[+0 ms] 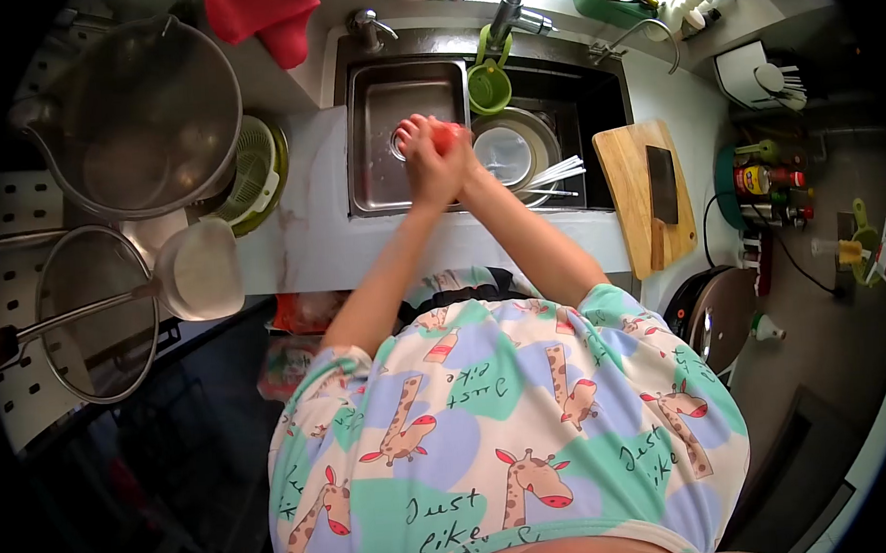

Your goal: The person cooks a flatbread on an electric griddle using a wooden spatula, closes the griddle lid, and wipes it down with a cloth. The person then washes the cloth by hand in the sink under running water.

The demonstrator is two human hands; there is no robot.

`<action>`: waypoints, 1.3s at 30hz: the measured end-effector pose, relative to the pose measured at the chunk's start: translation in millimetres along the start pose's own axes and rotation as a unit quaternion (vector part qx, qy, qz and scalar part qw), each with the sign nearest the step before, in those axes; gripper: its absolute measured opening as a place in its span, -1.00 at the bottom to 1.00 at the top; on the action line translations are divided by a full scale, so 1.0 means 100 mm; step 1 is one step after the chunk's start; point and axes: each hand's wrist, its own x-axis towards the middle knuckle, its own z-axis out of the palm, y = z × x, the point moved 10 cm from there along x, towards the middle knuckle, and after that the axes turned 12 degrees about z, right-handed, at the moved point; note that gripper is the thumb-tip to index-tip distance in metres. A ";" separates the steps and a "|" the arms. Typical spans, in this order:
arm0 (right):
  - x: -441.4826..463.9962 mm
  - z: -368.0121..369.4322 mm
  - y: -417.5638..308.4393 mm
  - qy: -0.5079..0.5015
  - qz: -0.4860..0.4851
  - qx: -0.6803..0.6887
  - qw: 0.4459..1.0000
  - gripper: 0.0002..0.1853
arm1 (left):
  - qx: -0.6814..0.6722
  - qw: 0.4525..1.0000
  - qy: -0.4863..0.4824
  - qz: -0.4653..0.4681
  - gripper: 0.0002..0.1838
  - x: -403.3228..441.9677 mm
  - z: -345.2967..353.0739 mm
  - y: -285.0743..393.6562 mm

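Both of my hands are together over the right part of the steel sink basin (373, 185). A small red object (445, 134), perhaps a tomato, is between them. My left hand (430, 162) is closed around its near side, with the fingertips showing at the upper left. My right hand (463, 153) presses against it from the right, its fingers partly hidden. Just right of my hands, a clear bowl (504, 155) sits in a larger metal bowl (548, 141), with white chopsticks (556, 172) leaning on the rim. A green strainer (489, 89) hangs above them near the faucet (514, 12).
A cutting board (623, 167) with a cleaver (663, 185) lies right of the sink. Large pot lids or pans (139, 117), a ladle (199, 271) and a green colander (254, 171) are at left. A red cloth (264, 15) hangs at the upper left.
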 end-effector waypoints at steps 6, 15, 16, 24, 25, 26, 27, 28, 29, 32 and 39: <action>0.09 0.02 -0.07 -0.074 0.029 -0.046 0.996 -0.54 | -0.183 0.982 0.023 -0.048 -0.59 0.16 0.46 -0.94; -0.24 0.26 0.10 0.078 -0.010 -0.057 0.995 -0.62 | 0.070 0.982 -0.027 -0.172 -0.47 0.35 0.42 -1.36; -0.09 0.10 0.03 0.031 0.002 -0.065 0.997 -0.64 | 0.033 0.984 -0.067 -0.159 -0.44 0.26 0.38 -0.98; -0.10 0.30 0.02 -0.016 0.066 0.085 0.994 -0.57 | -0.027 0.994 -0.041 -0.095 -0.37 0.34 0.52 -0.85; -0.12 0.27 -0.01 0.004 0.055 0.065 0.996 -0.57 | 0.029 0.991 -0.041 -0.121 -0.38 0.33 0.43 -0.95; -0.14 0.24 -0.07 0.023 0.042 0.045 0.998 -0.57 | 0.057 0.990 -0.078 -0.098 -0.38 0.25 0.48 -0.89; -0.16 0.23 -0.17 0.039 0.027 0.025 0.999 -0.56 | -0.012 1.000 -0.001 0.014 -0.38 0.13 0.64 -0.88; -0.08 0.19 -0.31 -0.005 0.020 0.003 1.000 -0.55 | -0.005 1.000 -0.017 0.018 -0.38 0.20 0.65 -0.79; -0.05 -0.04 -0.46 0.040 -0.032 -0.023 0.998 -0.54 | 0.004 0.999 -0.035 0.019 -0.38 0.25 0.65 -0.71; -0.05 0.10 -0.32 -0.100 -0.010 0.038 0.994 -0.59 | 0.027 0.996 -0.088 0.013 -0.39 0.42 0.56 -0.38; -0.07 0.29 -0.25 -0.074 0.020 -0.015 0.997 -0.60 | 0.062 0.995 -0.072 0.014 -0.35 0.31 0.61 -0.63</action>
